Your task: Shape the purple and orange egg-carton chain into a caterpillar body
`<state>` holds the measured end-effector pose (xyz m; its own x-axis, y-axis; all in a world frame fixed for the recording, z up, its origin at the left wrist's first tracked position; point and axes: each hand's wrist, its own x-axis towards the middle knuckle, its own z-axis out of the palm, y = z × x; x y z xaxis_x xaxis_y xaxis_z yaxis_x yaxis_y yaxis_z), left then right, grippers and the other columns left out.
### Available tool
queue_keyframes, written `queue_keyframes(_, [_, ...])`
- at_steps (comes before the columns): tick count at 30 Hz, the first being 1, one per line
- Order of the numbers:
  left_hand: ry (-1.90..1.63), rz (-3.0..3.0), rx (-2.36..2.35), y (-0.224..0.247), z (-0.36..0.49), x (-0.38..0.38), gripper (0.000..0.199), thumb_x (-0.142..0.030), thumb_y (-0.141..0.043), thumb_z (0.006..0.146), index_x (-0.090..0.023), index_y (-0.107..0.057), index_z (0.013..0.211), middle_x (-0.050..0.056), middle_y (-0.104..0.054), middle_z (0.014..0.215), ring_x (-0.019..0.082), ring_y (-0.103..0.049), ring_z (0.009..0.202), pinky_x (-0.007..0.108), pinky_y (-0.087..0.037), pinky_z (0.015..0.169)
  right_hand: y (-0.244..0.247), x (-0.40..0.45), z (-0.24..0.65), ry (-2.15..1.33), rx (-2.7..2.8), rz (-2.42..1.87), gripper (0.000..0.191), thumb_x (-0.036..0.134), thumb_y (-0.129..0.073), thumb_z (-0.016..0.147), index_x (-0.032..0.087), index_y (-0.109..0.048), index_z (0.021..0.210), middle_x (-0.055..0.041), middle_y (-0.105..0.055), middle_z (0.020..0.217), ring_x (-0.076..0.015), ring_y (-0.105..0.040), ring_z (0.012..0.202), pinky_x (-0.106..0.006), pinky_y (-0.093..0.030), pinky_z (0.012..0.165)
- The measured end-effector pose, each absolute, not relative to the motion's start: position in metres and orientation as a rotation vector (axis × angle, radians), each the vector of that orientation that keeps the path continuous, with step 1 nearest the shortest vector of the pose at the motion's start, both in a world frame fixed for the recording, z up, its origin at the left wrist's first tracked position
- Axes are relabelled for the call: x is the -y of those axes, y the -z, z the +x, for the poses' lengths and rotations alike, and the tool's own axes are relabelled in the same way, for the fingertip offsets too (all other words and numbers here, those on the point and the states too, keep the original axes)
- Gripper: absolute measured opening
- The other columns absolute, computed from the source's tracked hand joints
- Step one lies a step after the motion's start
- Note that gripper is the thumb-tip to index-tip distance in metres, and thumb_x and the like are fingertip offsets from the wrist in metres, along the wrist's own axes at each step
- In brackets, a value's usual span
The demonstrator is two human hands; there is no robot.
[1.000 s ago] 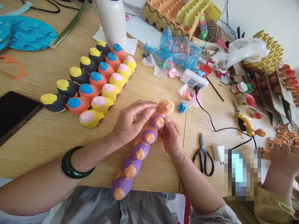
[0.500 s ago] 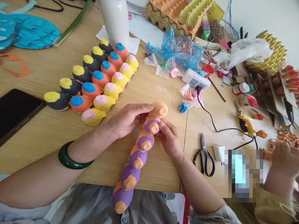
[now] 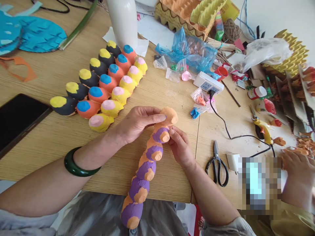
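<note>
A strip of egg-carton cups (image 3: 145, 170), coated in orange and purple clay, slants from over my lap up across the table edge. My left hand (image 3: 141, 123) grips its far end, with the thumb on top of the plain orange bump. Against the right side of the first purple bump, my right hand (image 3: 180, 144) pinches the strip; its lower fingers are partly hidden. Left of my hands lie finished-looking strips side by side: a black one with yellow tops (image 3: 80, 90), an orange one with blue tops (image 3: 98, 95) and a yellow one with pink tops (image 3: 112, 108).
Scissors (image 3: 217, 165), a white charger (image 3: 233, 162) and a yellow glue gun (image 3: 262, 129) lie to the right. A power strip (image 3: 208, 82), blue plastic bag (image 3: 187, 54) and white vase (image 3: 123, 23) stand farther back. A phone (image 3: 21, 121) lies left. A co-worker's hand (image 3: 297, 172) works at far right.
My left thumb has come down onto the orange end bump. The strip has turned slightly, so its orange spots face more to the right. The co-worker's hand has shifted a little.
</note>
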<state>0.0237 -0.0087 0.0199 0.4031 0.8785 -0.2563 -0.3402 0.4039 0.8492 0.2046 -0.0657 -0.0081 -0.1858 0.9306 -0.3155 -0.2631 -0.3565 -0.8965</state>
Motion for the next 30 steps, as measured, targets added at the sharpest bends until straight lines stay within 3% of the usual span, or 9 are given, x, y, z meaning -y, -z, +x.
queue_keyframes(8, [-0.828,0.783,-0.74,-0.021,0.023,0.007,0.029,-0.044,-0.093,0.078,-0.021,-0.087,0.094,0.007,-0.083,0.091,0.023,-0.075,0.082,0.034,-0.058,0.078,0.008,0.065,0.204,-1.669,0.888,-1.142,0.041,0.065,-0.083,0.086,0.024,-0.078,0.088,-0.0006,-0.072,0.083,-0.0173,-0.061,0.075,-0.031,-0.051,0.072])
queue_keyframes(14, [-0.843,0.804,-0.797,-0.024,0.025,0.008,0.038,-0.052,-0.093,0.076,-0.02,-0.073,0.069,0.001,-0.07,0.07,0.017,-0.06,0.066,0.031,-0.048,0.066,0.008,0.066,0.205,-1.687,0.96,-1.134,0.044,0.067,-0.083,0.087,0.023,-0.078,0.087,-0.0011,-0.072,0.084,-0.0172,-0.062,0.076,-0.032,-0.052,0.074])
queue_keyframes(22, [-0.898,0.88,-0.883,-0.024,0.028,0.012,0.043,-0.061,-0.089,0.079,-0.022,-0.072,0.068,0.002,-0.064,0.066,0.019,-0.056,0.066,0.033,-0.043,0.06,0.005,0.066,0.203,-1.712,1.001,-1.129,0.045,0.068,-0.081,0.088,0.023,-0.075,0.087,-0.0023,-0.073,0.082,-0.0185,-0.064,0.072,-0.033,-0.056,0.067])
queue_keyframes(26, [-0.882,0.833,-0.909,-0.018,0.027,0.01,0.039,-0.059,-0.086,0.084,-0.024,-0.073,0.072,0.002,-0.069,0.072,0.023,-0.064,0.075,0.036,-0.049,0.067,0.005,0.057,0.208,-1.518,0.924,-1.212,0.028,0.05,-0.08,0.091,0.023,-0.074,0.088,0.0009,-0.068,0.08,-0.0143,-0.062,0.068,-0.03,-0.056,0.067])
queue_keyframes(28, [-0.899,0.777,-0.938,-0.015,0.026,0.008,0.037,-0.057,-0.087,0.085,-0.025,-0.072,0.073,0.001,-0.069,0.074,0.023,-0.066,0.078,0.037,-0.05,0.07,0.005,0.052,0.212,-1.359,0.828,-1.203,0.014,0.037,-0.08,0.087,0.024,-0.076,0.091,0.0009,-0.069,0.087,-0.0138,-0.064,0.075,-0.029,-0.059,0.072])
queue_keyframes(30, [-0.902,0.715,-0.964,-0.012,0.025,0.007,0.036,-0.055,-0.088,0.083,-0.025,-0.071,0.073,0.001,-0.07,0.076,0.023,-0.067,0.08,0.037,-0.051,0.071,0.005,0.048,0.216,-1.303,0.771,-1.158,0.013,0.03,-0.082,0.083,0.024,-0.077,0.094,-0.0008,-0.071,0.092,-0.0158,-0.066,0.084,-0.032,-0.063,0.078])
